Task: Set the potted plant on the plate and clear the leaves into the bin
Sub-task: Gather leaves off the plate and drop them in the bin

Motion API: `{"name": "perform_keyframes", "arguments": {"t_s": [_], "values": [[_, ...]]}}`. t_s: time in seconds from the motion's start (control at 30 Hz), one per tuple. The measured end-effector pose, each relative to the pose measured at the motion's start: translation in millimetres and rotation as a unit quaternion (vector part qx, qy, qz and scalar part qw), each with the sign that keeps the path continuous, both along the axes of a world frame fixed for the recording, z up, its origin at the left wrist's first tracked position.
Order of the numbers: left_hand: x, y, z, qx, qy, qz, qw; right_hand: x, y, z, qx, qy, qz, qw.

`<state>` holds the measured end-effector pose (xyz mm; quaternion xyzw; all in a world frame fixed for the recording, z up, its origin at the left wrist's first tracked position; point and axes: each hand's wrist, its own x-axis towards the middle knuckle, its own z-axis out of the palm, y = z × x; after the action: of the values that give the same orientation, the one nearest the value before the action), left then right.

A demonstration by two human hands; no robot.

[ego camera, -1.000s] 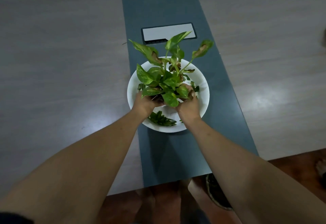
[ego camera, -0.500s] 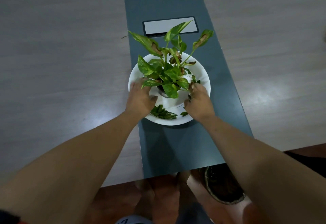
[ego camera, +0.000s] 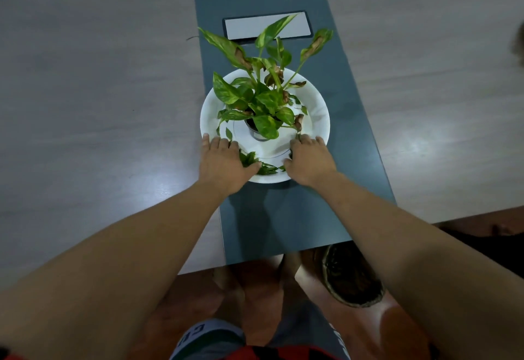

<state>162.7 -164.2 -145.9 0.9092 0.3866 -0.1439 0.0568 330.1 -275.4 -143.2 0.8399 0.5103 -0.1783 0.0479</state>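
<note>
Resting both hands palm-down at the near rim of the white plate [ego camera: 317,115], I grip nothing: my left hand [ego camera: 224,161] lies spread on the plate's left side with its thumb over the loose leaves [ego camera: 262,168], my right hand [ego camera: 307,159] flat on its right side. The potted plant [ego camera: 259,98] stands upright at the plate's centre, so that step looks done. The cut leaves lie on the plate's near edge, between my hands. They will be light, limp and apt to scatter, so I judge it best to pinch them in a bunch. The plate seems thin; with the top-heavy pot on it, lifting by the rim could tip it. No bin that I can name for certain is in view.
</note>
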Motion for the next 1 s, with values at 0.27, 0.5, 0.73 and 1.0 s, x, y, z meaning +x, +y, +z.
{"name": "perform_keyframes", "arguments": {"t_s": [0.27,0.5,0.73,1.0], "values": [[17.7,-12.4,3.5,0.0,-0.002,0.056,0.998,16.2,17.4,5.9,-0.038,-0.005,-0.001,0.999],[21.8,-1.4,1.2,-0.054,-0.056,0.036,0.996,5.8,10.0,0.0,-0.019,0.052,-0.009,0.998],[23.5,4.1,4.2,-0.119,-0.066,0.033,0.99,-0.5,12.5,1.1,0.001,0.101,-0.039,0.994],[24.5,-0.2,8.1,-0.141,-0.084,0.074,0.984,-3.5,15.4,4.8,-0.014,0.134,-0.067,0.989]]}}
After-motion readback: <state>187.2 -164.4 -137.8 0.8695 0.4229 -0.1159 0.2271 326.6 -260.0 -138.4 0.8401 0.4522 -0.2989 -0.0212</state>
